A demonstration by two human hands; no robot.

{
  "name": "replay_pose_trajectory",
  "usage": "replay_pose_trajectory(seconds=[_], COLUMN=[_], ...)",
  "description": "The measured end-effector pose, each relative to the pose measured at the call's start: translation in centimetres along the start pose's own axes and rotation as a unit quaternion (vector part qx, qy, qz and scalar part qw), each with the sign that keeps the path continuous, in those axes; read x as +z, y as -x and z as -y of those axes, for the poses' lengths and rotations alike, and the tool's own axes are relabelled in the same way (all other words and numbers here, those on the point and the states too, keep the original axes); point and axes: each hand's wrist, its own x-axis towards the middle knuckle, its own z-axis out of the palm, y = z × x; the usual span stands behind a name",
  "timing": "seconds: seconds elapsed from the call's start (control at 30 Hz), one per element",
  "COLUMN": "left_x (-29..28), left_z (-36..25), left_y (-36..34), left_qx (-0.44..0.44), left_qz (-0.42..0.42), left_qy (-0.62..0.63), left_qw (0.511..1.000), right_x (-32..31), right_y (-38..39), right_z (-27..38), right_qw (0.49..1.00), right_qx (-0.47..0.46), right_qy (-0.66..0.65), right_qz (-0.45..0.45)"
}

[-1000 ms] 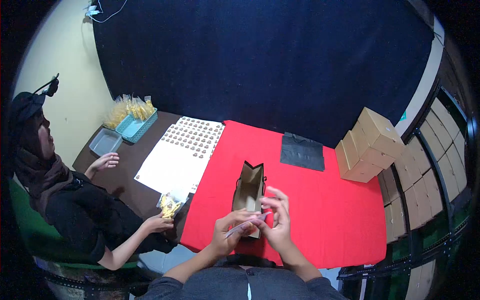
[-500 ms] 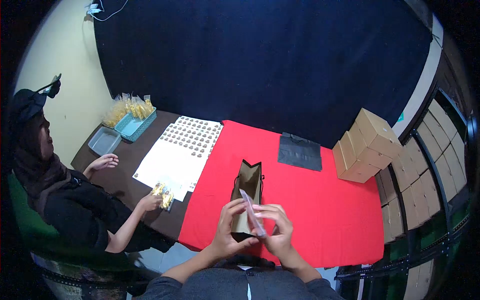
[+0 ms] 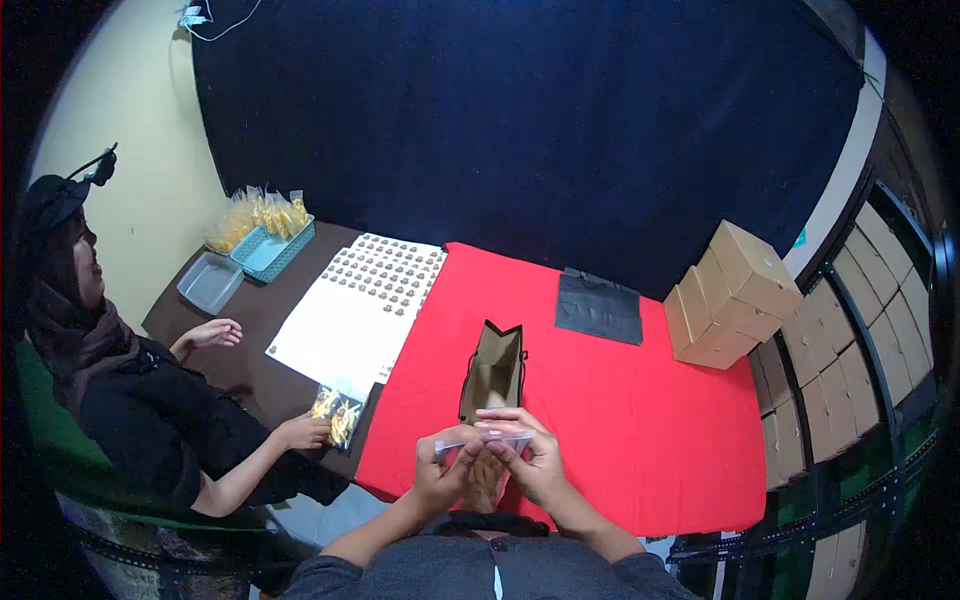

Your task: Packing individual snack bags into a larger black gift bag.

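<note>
My left hand [image 3: 446,468] and my right hand [image 3: 530,455] are both closed, pinching the top edge of a clear plastic zip bag [image 3: 487,480] close to my body. Thumbs and fingers meet along its strip. Something yellow-brown shows through the lower part of the bag, but I cannot make out what. Just beyond my hands, a dark paper bag [image 3: 497,365] with a brown inside stands with its mouth spread. My hands partly hide its near end.
A person's hand [image 3: 302,432] at left touches a clear packet of yellow pieces [image 3: 340,412]. Beside it lie printed sticker sheets [image 3: 340,320]. Behind are a teal basket [image 3: 268,258], grey tray [image 3: 212,283] and filled bags [image 3: 245,220]. A flat black bag [image 3: 598,305] and cardboard boxes [image 3: 735,295] sit right.
The zip bag has turned from a steep tilt to its top edge lying nearly level, nearer my body. At left, the other person's packet has moved slightly toward me and its face shows.
</note>
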Motion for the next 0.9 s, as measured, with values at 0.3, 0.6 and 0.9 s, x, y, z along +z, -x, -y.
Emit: replay_pose_trajectory(seconds=[0.3, 0.6, 0.9], left_x=[0.2, -1.1, 1.3], left_z=[-0.2, -0.2, -0.1], left_y=[0.1, -0.7, -0.8], left_qx=[0.009, 0.063, 0.107], left_qz=[0.041, -0.026, 0.043], left_qy=[0.058, -0.090, -0.071], left_qw=[0.997, 0.994, 0.991], right_x=[-0.3, -1.5, -1.0], right_y=[0.8, 0.6, 1.2], right_z=[-0.4, 0.4, -0.9], right_qw=[1.000, 0.986, 0.993], right_qx=[-0.012, 0.024, -0.062], right_qy=[0.003, -0.042, 0.091], right_qz=[-0.007, -0.161, -0.045])
